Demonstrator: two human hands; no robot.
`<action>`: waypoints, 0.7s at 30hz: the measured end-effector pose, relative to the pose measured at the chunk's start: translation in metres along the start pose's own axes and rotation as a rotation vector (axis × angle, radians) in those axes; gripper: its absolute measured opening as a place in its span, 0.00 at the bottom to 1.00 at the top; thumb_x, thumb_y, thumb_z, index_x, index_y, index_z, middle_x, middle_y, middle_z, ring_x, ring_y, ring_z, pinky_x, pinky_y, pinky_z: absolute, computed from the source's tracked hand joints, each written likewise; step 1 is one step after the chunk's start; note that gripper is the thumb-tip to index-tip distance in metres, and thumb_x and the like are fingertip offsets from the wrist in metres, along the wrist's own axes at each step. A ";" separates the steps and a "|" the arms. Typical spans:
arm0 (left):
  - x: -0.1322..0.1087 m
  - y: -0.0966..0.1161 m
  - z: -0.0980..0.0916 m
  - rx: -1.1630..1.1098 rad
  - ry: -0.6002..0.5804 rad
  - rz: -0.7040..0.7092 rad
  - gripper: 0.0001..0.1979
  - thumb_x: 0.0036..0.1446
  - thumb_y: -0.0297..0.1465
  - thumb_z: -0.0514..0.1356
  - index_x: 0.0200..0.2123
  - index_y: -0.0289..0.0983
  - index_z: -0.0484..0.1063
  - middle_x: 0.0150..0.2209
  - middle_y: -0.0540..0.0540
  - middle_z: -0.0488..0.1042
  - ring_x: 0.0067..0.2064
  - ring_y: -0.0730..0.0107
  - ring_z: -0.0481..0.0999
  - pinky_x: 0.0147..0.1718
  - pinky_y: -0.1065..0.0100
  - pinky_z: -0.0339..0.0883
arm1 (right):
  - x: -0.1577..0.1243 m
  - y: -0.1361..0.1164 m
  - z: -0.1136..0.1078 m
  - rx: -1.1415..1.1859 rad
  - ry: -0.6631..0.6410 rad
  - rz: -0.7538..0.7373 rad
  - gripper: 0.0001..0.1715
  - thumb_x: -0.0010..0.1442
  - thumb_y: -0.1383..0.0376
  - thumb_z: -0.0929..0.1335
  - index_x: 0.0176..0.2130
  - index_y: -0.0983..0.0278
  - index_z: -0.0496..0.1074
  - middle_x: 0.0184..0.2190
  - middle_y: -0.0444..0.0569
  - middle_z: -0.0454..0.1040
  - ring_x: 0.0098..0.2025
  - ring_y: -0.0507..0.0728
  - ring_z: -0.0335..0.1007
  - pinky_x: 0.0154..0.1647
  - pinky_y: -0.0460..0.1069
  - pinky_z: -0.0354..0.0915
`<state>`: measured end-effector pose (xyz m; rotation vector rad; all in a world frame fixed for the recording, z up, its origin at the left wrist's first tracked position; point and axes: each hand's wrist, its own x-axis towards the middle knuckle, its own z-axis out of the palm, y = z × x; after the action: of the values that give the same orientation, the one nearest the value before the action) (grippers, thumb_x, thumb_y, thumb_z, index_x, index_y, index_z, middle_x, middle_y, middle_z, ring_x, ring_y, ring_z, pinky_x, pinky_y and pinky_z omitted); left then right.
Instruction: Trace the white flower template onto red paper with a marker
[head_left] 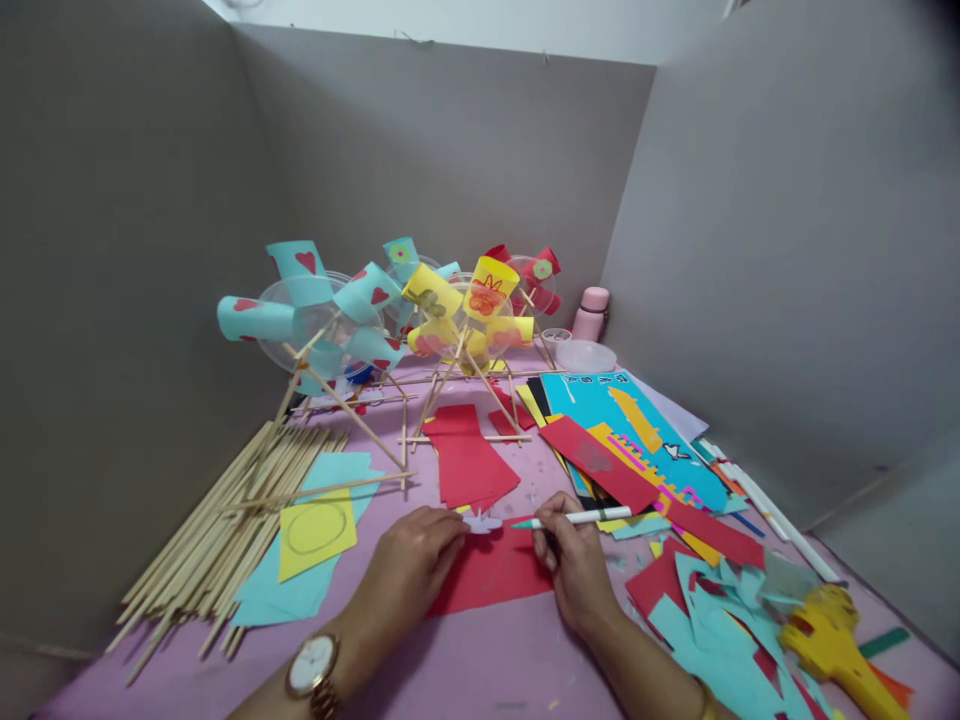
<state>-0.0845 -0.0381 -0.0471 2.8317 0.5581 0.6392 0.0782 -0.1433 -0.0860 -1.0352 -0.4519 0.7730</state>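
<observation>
My right hand (574,560) grips a white marker pen (600,515) with a green tip pointing left. In my left hand (416,560), the fingertips are closed on a small pale lavender paper cutout (482,523); its full shape is partly hidden by the fingers. Beneath both hands lies a sheet of red paper (495,575), flat on the pink-purple tabletop, with the cutout at its upper edge. The marker's tip is close to the cutout's right side; I cannot tell whether it touches the paper. Just beyond sits a stack of red paper strips (469,460).
Stick-and-plastic-disc wheels with blue (311,320) and yellow (472,310) paper curls stand behind. Bamboo sticks (217,530) and a yellow square (317,535) lie left. Paper scraps (720,610), a yellow glue gun (832,640) and a blue decorated sheet (592,400) lie right. Grey panels (450,150) enclose the table.
</observation>
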 end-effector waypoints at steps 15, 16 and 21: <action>-0.050 0.014 0.002 0.247 0.249 -0.056 0.12 0.62 0.33 0.51 0.43 0.40 0.72 0.43 0.43 0.76 0.40 0.60 0.76 0.37 0.60 0.70 | -0.009 -0.009 -0.001 -0.210 -0.005 -0.025 0.11 0.58 0.61 0.65 0.27 0.61 0.61 0.14 0.35 0.64 0.16 0.47 0.51 0.17 0.42 0.49; -0.051 0.017 0.004 0.260 0.240 -0.014 0.12 0.62 0.32 0.51 0.45 0.39 0.71 0.45 0.42 0.76 0.42 0.60 0.76 0.39 0.61 0.70 | -0.013 -0.011 -0.002 -0.242 -0.017 -0.024 0.11 0.59 0.61 0.65 0.27 0.61 0.62 0.15 0.36 0.65 0.16 0.48 0.52 0.18 0.42 0.50; -0.065 0.028 0.036 0.291 0.204 0.256 0.11 0.62 0.30 0.53 0.45 0.41 0.72 0.43 0.49 0.78 0.40 0.66 0.78 0.39 0.66 0.69 | -0.029 -0.016 -0.015 -0.642 -0.121 -0.175 0.10 0.58 0.62 0.65 0.27 0.61 0.63 0.18 0.38 0.62 0.20 0.50 0.57 0.21 0.44 0.54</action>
<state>-0.1138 -0.0927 -0.0960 3.1647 0.3437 0.9744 0.0747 -0.1784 -0.0785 -1.5214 -0.9199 0.5404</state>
